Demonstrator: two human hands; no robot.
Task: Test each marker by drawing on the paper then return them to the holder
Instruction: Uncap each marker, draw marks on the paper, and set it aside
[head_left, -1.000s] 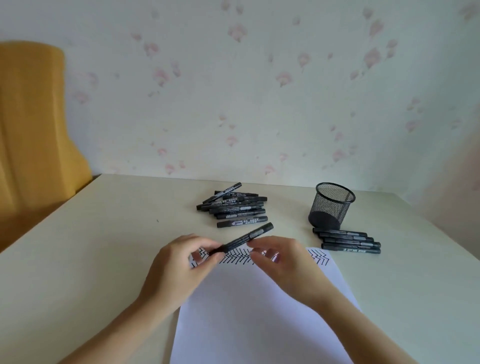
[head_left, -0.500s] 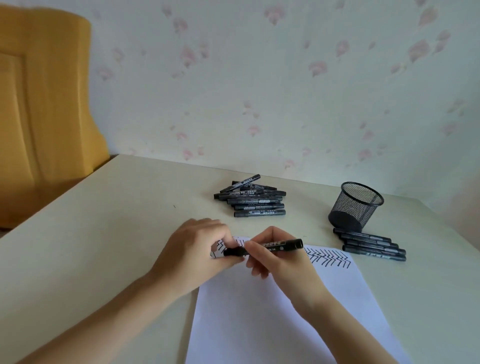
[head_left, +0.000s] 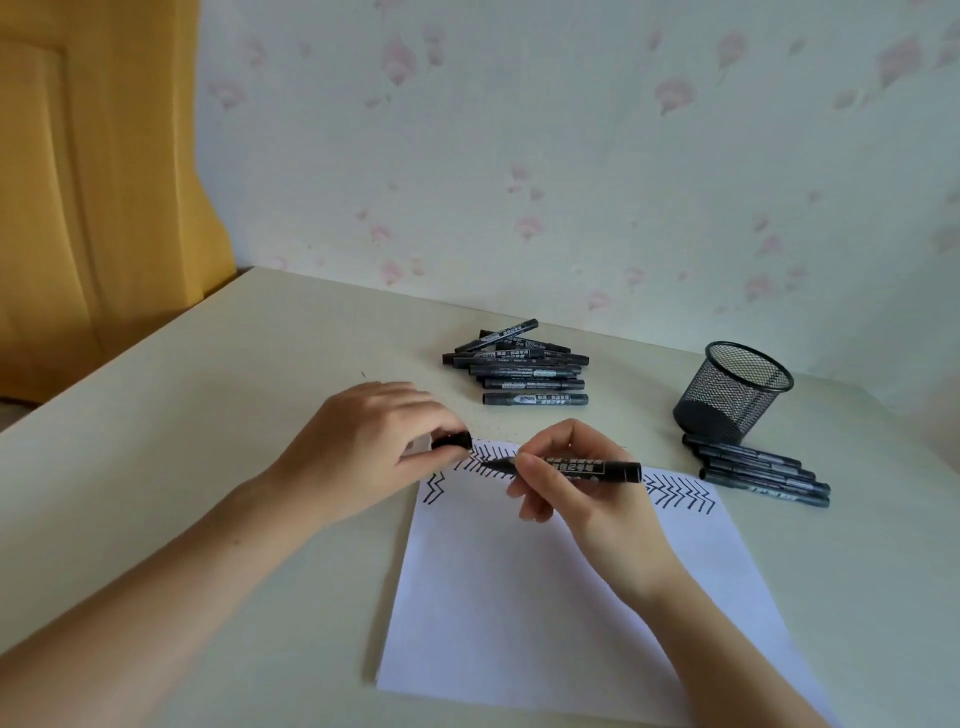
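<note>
My right hand (head_left: 576, 483) holds a black marker (head_left: 582, 469) level above the top edge of the white paper (head_left: 545, 587), its bare tip pointing left. My left hand (head_left: 363, 447) pinches the marker's black cap (head_left: 453, 441), which is off the pen and a short gap from the tip. Black zigzag marks (head_left: 680, 493) run along the paper's top. A pile of several black markers (head_left: 519, 366) lies behind the hands. The black mesh holder (head_left: 732, 392) stands at the right, and a row of several markers (head_left: 758, 478) lies in front of it.
The cream table (head_left: 208, 441) meets a flowered wall at the back. An orange-yellow chair back (head_left: 78, 182) stands off the table's left side.
The cap has come off: my left hand drew it away to the left while my right hand kept the marker. The view also shifted, so everything sits further right.
</note>
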